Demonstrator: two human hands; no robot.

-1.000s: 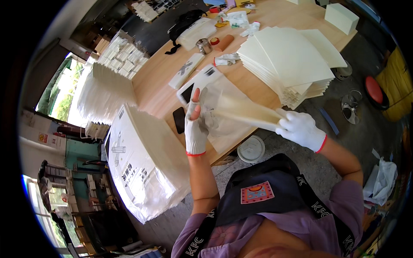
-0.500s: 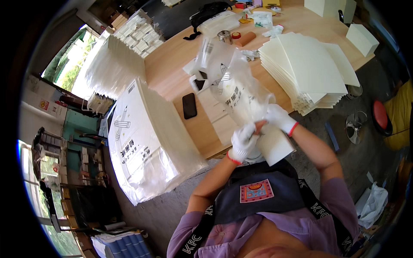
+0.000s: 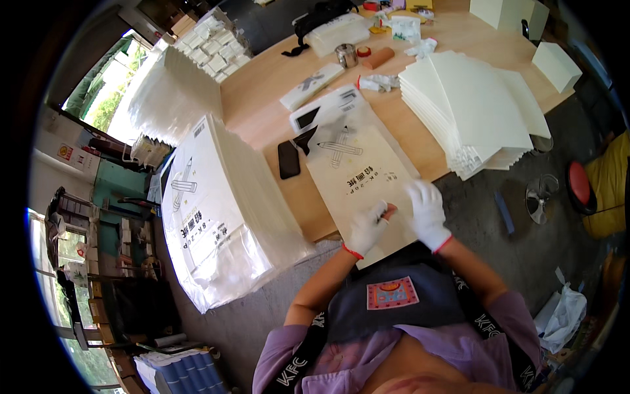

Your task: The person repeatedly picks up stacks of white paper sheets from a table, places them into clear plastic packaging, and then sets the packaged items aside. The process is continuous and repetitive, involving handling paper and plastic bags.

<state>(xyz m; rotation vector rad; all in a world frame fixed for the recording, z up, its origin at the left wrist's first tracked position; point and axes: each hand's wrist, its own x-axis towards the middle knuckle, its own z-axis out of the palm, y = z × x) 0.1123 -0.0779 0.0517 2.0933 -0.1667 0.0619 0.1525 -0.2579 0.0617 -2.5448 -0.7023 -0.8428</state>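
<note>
A clear plastic bag (image 3: 341,172) with a pencil print lies over a stack of cream paper sheets (image 3: 387,246), from the table's near edge toward me. On its near left part is my left hand (image 3: 369,230), in a white glove with a bare thumb tip showing. Its fingers are curled together, and what they pinch is too small to make out. Over the near right edge, my right hand (image 3: 428,213), gloved too, is open with its fingers stretched out and slightly smeared. Whether it touches the bag I cannot tell.
Left stands a tall pile of bagged paper packs (image 3: 216,197), with a black phone (image 3: 289,160) beside it. A fanned stack of cream sheets (image 3: 466,105) is at the right. Farther back are a metal cup (image 3: 346,55), an orange-brown roll (image 3: 378,58) and spare gloves (image 3: 378,83).
The bag, bunched and raised half a second ago, now lies flat over the paper, which was curled near my body. My right hand has moved down and its fingers have straightened.
</note>
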